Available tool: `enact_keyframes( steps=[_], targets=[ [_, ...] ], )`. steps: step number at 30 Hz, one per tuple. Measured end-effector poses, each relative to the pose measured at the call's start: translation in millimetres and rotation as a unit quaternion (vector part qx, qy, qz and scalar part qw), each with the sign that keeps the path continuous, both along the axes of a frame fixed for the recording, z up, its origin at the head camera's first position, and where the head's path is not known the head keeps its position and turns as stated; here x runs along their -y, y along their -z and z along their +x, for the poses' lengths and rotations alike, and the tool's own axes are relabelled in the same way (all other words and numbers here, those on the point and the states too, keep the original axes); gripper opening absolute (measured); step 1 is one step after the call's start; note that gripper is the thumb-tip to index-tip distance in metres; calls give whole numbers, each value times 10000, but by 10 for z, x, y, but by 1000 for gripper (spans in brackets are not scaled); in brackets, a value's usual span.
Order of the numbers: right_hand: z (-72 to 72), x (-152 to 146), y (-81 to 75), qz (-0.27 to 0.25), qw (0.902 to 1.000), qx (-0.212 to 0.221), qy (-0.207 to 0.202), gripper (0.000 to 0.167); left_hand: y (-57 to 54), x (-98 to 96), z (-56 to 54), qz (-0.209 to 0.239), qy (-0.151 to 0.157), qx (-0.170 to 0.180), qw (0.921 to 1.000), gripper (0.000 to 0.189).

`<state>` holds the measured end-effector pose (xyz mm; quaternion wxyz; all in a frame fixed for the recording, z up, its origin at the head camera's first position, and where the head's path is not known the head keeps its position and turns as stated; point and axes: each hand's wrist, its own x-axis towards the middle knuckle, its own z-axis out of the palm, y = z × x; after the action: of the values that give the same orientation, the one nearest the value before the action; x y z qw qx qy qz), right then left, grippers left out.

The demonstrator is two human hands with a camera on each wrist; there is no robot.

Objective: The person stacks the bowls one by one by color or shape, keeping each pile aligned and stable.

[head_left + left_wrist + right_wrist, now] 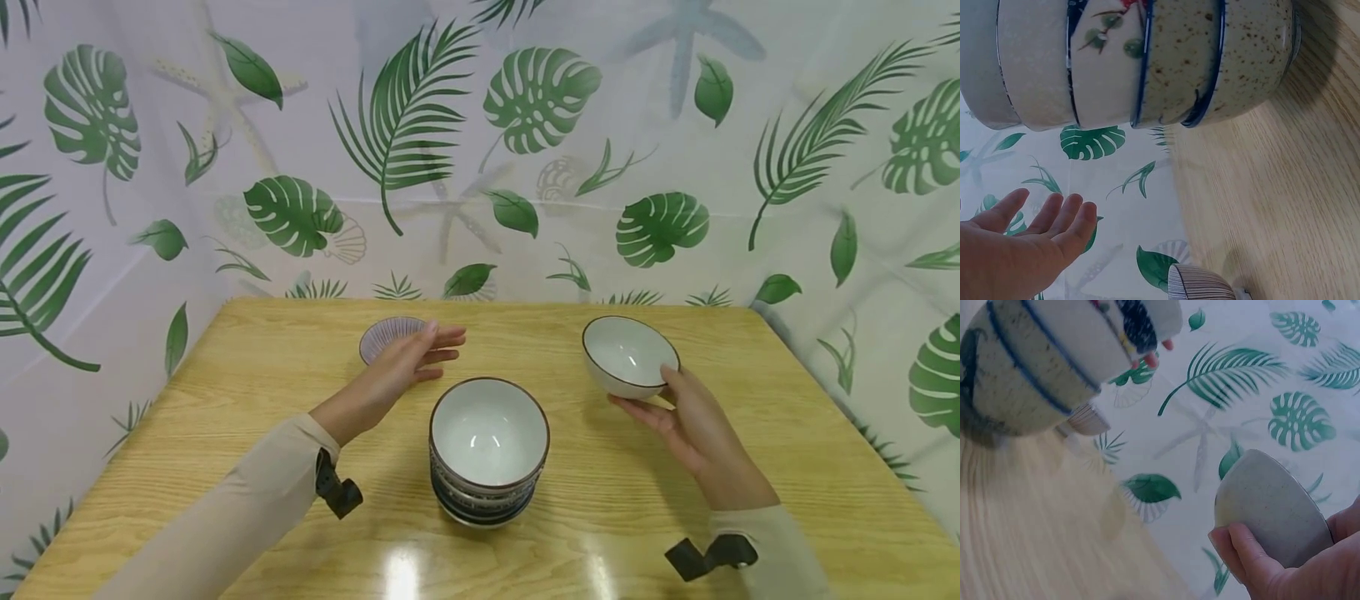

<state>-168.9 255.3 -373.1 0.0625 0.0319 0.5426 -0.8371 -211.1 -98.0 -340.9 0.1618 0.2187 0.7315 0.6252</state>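
My right hand (693, 421) grips a white bowl with a thin dark rim (628, 354), thumb at the rim and fingers underneath. In the right wrist view this bowl (1266, 509) is tilted, its pale outside showing. A stack of several bowls (487, 437) stands mid-table, a white one with a brown rim on top. The left wrist view shows speckled bowls with blue rims (1247, 56) low in the stack. Fingers extended and holding nothing, my left hand (397, 367) hovers left of the stack. It partly hides a small striped bowl (384, 335) behind it.
The wooden table (285, 483) carries the stack near its middle and the striped bowl towards the back left. A leaf-patterned cloth (555, 217) hangs behind the back edge and along both sides.
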Motion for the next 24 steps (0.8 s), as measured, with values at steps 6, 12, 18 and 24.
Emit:
enact_keyframes(
  steps=[6,12,18,24],
  targets=[
    [56,195,-178,492,9971,-561,-141,64,13,-25,-10,12,14,-45,10000,56],
    [122,356,-331,686,9936,-847,-288,62,25,-45,-5,3,-19,37,10000,53],
    [183,489,-443,745,9909,-1022,-463,61,24,-34,-12,45,97,-142,9998,55],
    [223,586,-514,685,9881,-1210,-660,59,4,-55,-8,142,237,-382,9989,57]
  ],
)
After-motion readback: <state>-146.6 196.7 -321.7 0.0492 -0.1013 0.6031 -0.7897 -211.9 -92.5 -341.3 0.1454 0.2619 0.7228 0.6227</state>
